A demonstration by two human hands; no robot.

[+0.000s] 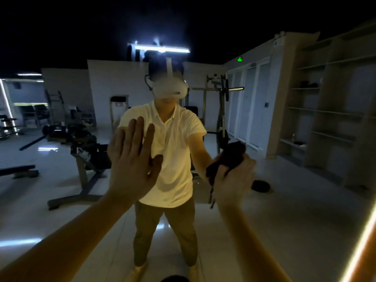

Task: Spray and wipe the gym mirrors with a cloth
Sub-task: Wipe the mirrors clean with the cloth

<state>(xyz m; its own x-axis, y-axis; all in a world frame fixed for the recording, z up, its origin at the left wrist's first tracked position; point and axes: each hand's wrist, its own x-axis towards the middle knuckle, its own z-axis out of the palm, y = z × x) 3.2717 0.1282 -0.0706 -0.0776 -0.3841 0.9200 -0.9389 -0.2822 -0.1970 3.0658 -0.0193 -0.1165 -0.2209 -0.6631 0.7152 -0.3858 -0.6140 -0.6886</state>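
Dark cloth (pixel 231 157) inside right grip (pixel 232 181)

The mirror (pixel 61 210) is smooth, glossy glass. The cloth (pixel 231 159) looks dark, soft and matt (bunched fabric). Reflected floor tiles (pixel 284 224) shine glossy; the shelves (pixel 317 110) look like pale matt wood.
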